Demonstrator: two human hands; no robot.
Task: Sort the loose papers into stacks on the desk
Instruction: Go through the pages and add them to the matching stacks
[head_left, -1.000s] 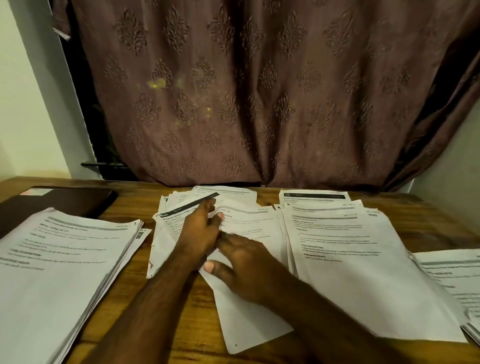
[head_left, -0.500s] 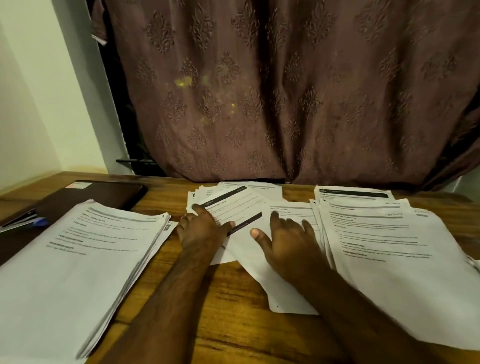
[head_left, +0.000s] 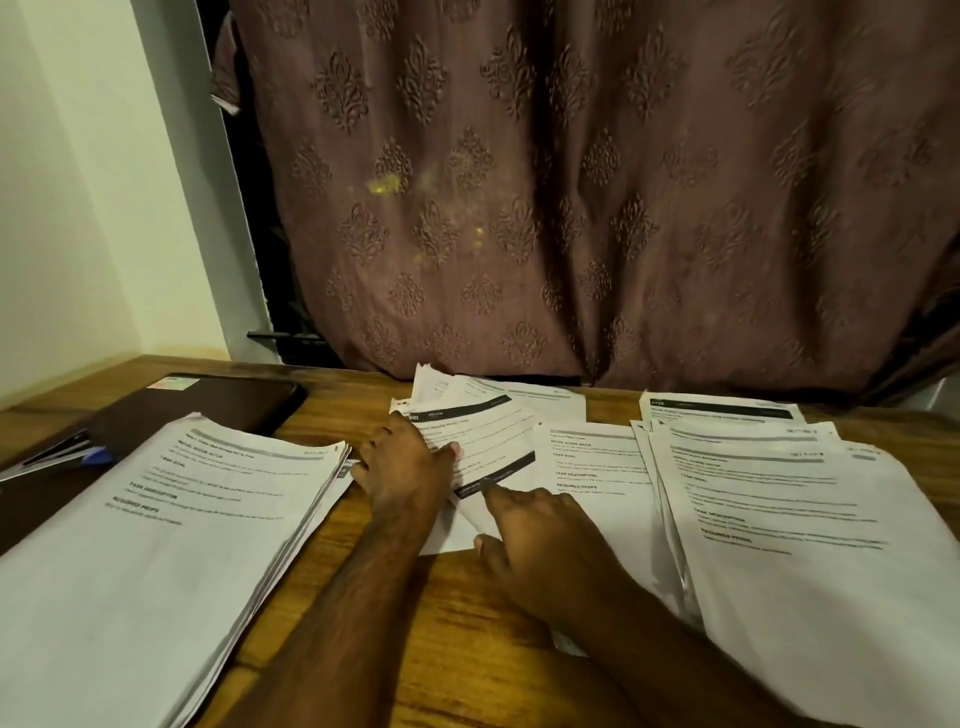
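brown patterned curtain (head_left: 571, 208) hangs behind a wooden worktop (head_left: 457, 623). left hand (head_left: 405, 467) lies flat on the loose papers (head_left: 488, 431), its grip apart; right hand (head_left: 540, 530) points there, fingers loosely spread. stacks flank both: left stack (head_left: 156, 545), right stack (head_left: 805, 519).

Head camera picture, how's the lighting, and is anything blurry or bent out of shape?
Head view: dim, warm light; the curtain is murky, with yellowish specks left of its centre. Head view: wide-angle bending curves the desk edge and stretches the left stack and right stack. Head view: headings are readable, finer print smears; the left hand and right hand look slightly soft.
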